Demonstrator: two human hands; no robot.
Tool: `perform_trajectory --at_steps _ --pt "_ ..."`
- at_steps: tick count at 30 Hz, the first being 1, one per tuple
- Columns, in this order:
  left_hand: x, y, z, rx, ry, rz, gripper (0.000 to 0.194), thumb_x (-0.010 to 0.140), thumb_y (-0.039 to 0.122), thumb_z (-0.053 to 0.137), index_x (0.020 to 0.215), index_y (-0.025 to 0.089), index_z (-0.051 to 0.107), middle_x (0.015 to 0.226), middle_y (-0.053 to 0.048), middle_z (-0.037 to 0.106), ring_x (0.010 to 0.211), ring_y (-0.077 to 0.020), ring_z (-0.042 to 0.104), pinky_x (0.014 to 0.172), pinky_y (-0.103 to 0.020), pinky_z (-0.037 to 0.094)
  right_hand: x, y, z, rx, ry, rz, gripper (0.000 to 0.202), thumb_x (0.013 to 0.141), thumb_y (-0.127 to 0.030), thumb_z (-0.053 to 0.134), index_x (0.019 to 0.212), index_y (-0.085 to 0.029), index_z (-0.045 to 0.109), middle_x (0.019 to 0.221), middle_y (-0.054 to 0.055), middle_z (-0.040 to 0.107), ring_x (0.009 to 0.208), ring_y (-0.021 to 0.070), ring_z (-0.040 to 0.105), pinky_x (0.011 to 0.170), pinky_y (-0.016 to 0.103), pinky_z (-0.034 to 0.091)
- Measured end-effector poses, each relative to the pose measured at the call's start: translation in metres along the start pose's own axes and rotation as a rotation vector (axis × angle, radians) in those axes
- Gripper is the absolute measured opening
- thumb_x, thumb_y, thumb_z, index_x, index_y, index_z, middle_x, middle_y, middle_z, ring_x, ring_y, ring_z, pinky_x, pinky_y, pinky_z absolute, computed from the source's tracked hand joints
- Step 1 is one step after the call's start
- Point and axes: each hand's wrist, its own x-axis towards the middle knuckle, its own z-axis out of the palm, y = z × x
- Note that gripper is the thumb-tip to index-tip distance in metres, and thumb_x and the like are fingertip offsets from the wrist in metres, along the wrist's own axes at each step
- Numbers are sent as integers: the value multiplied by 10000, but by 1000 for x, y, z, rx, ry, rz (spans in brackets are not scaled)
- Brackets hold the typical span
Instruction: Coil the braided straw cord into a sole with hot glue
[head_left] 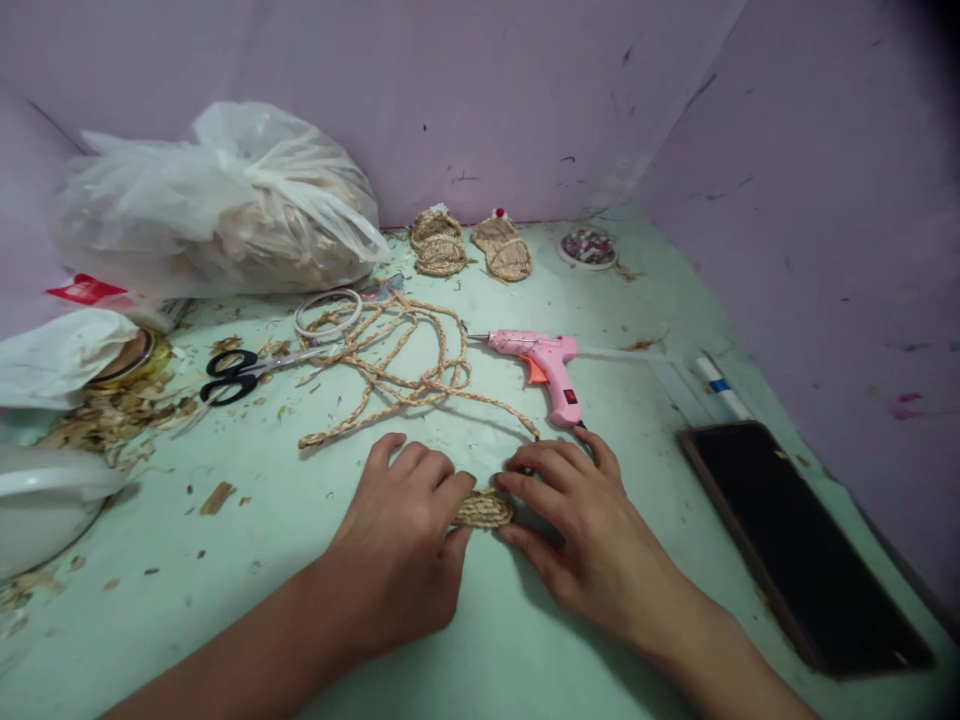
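Note:
A small flat oval of coiled braided straw lies between my hands, low over the green table. My left hand grips its left end between thumb and fingers, covering that part. At the right end, the thumb and fingertips of my right hand close on its edge. A long plaited straw cord lies in loose loops beyond my hands, one end running down to my right fingers. Just past my right hand rests a pink glue gun with a clear glue stick in its back, nozzle pointing left.
Black-handled scissors and a tape roll lie left of the cord. Behind are two small woven slippers, a dish of small pieces and a stuffed plastic bag. A phone and a white stick lie right.

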Motion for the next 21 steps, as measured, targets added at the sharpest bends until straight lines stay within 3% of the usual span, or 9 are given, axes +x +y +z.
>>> perform_trajectory --at_steps 4,8,14,21 --pt "0 1 6 -1 60 4 138 763 145 514 884 173 573 827 -54 594 817 -226 504 913 -516 301 4 6 -4 42 -76 -24 197 855 -142 489 970 -204 636 922 54 658 902 201 559 996 478 280" --pt "-3 -4 13 -19 70 7 57 797 124 515 773 175 523 775 -30 573 762 -194 499 853 -463 342 14 15 -5 -36 -145 -109 289 803 -35 450 904 -187 674 804 56 663 814 200 556 900 429 364" --pt "-6 -6 13 56 138 71 119 782 73 493 745 164 560 1033 -108 577 937 -229 518 911 -492 322 28 17 -7 -105 -173 -169 193 774 -97 510 805 -180 681 726 38 664 741 189 566 920 416 325" --pt "-8 -11 15 36 110 137 199 696 13 479 749 179 576 759 -27 572 758 -181 473 937 -484 307 27 17 6 -137 -52 -127 161 783 -139 508 722 -169 654 667 35 639 659 176 547 804 368 371"
